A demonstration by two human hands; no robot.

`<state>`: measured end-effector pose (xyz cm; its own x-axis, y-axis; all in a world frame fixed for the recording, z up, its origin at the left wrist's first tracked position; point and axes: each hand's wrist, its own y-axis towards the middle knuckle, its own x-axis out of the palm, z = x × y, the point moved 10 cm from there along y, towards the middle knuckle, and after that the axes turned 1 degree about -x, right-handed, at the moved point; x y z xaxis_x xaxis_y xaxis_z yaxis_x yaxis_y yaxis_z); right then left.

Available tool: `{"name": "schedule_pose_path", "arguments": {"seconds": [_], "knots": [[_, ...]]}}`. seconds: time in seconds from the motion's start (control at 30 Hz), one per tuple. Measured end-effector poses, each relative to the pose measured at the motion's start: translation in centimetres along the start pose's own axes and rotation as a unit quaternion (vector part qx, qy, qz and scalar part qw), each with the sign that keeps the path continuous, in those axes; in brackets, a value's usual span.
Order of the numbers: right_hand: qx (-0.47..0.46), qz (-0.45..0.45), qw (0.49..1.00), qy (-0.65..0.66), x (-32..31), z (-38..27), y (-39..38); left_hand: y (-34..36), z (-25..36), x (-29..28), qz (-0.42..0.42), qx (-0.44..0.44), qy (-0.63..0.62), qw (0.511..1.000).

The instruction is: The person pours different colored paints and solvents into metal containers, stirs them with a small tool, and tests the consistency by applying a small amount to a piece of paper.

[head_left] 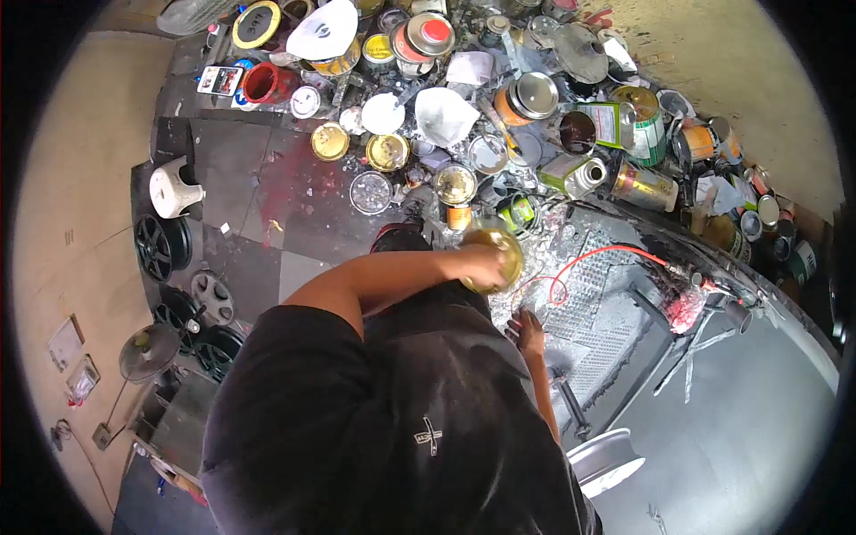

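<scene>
My left arm reaches across the front of my black shirt, and my left hand (486, 266) grips a round gold-coloured tin (505, 246) at its near side. The hand covers part of the tin, so whether it is a lid or a whole can is unclear. Just below it, my right hand (527, 332) hangs beside my shirt, apart from the tin, with fingers loosely spread and nothing visible in them. Beyond the tin lie a small green-labelled can (517, 212) and an orange-labelled can (458, 217).
Paint cans, lids and cups crowd the bench (571, 241) ahead and to the right. A red hose (615, 250) curves to a spray gun (704, 283). A silver wheel rim (606, 459) is low right. On the left are a white stool (176, 187), more wheels (163, 248) and a fan (149, 352).
</scene>
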<state>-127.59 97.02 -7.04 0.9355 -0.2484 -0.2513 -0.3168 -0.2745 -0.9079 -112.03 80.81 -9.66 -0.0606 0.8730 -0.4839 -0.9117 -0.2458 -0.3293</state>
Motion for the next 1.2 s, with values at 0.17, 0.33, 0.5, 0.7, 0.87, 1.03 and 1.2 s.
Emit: {"name": "schedule_pose_path", "arguments": {"seconds": [0.17, 0.33, 0.5, 0.7, 0.87, 1.03, 1.2], "knots": [[-0.131, 0.006, 0.982, -0.134, 1.6, -6.4, -0.1, -5.1, -16.7, 3.3, -0.027, -0.369, -0.059, 0.927], [-0.206, 0.022, 0.939, -0.274, 4.9, -14.8, -1.9, -14.6, -30.6, 8.7, 0.124, -0.618, -0.174, 0.756], [-0.236, 0.031, 0.925, -0.296, 6.5, -15.3, -1.3, -22.1, -33.4, 3.0, 0.067, -0.639, -0.140, 0.753], [-0.222, -0.053, 0.874, -0.429, 11.5, -13.7, -3.8, -25.7, -33.8, -2.1, 0.083, -0.604, -0.144, 0.779], [-0.180, -0.094, 0.862, -0.464, 11.6, -9.5, -2.8, -26.0, -36.3, 2.7, 0.117, -0.562, -0.161, 0.803], [-0.150, -0.131, 0.881, -0.429, 10.1, -0.5, -0.1, -20.3, -26.6, 3.6, -0.004, -0.388, -0.205, 0.899], [-0.132, -0.146, 0.905, -0.378, 9.1, 3.1, 0.9, -17.4, -17.1, 10.4, -0.102, -0.127, -0.170, 0.972]]}}
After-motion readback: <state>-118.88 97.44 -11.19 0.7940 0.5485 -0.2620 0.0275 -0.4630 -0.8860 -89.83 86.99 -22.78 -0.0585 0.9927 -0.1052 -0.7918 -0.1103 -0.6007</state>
